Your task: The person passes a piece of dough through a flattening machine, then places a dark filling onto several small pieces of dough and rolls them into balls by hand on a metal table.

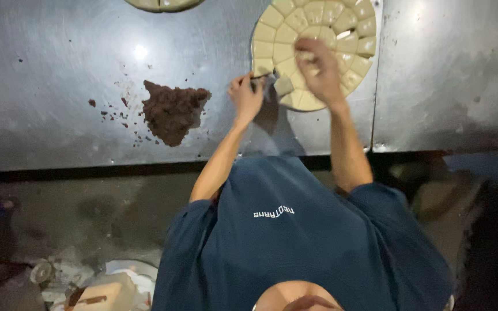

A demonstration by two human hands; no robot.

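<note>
A steel worktop carries a round pale slab cut into squares at its far edge. A brown crumbly heap lies left. The right hand pinches a piece; the left hand closes its grip on a dark tool beside the slab.

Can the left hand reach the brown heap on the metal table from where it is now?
Probably yes. The left hand is at the edge of the cut dough disc, and only bare metal table lies between it and the brown heap.
</note>
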